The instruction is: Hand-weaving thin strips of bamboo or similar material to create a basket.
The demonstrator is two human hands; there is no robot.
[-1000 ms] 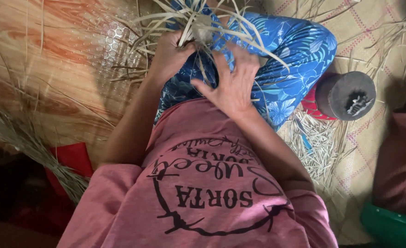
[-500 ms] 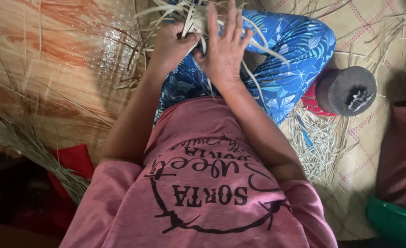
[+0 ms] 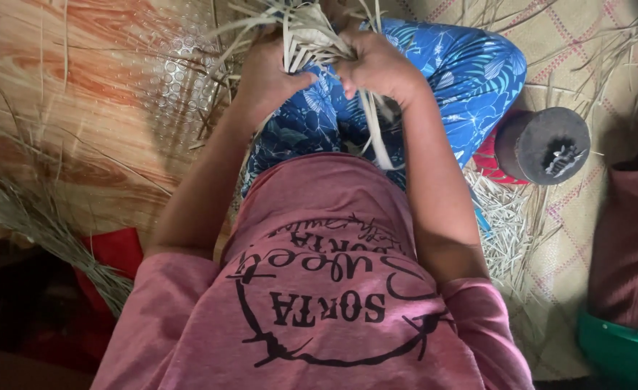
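Both my hands work a bundle of pale dried leaf strips (image 3: 306,32) at the top of the head view, over my lap in blue patterned trousers (image 3: 449,79). My left hand (image 3: 268,72) is closed around the strips on the left side of the bundle. My right hand (image 3: 377,66) grips strips on the right side, with one strip trailing down past my wrist. The far end of the bundle runs out of the frame at the top.
A dark round spool-like object (image 3: 544,144) lies on the woven mat (image 3: 586,238) to my right, beside loose cut straw (image 3: 503,224). A patterned sheet (image 3: 66,123) and a grass bundle (image 3: 37,217) lie left. Another person's sleeve (image 3: 633,245) shows at the right edge.
My right hand, spread flat over the strips a second ago, has closed into a grip on them. Both hands have drawn closer together at the bundle.
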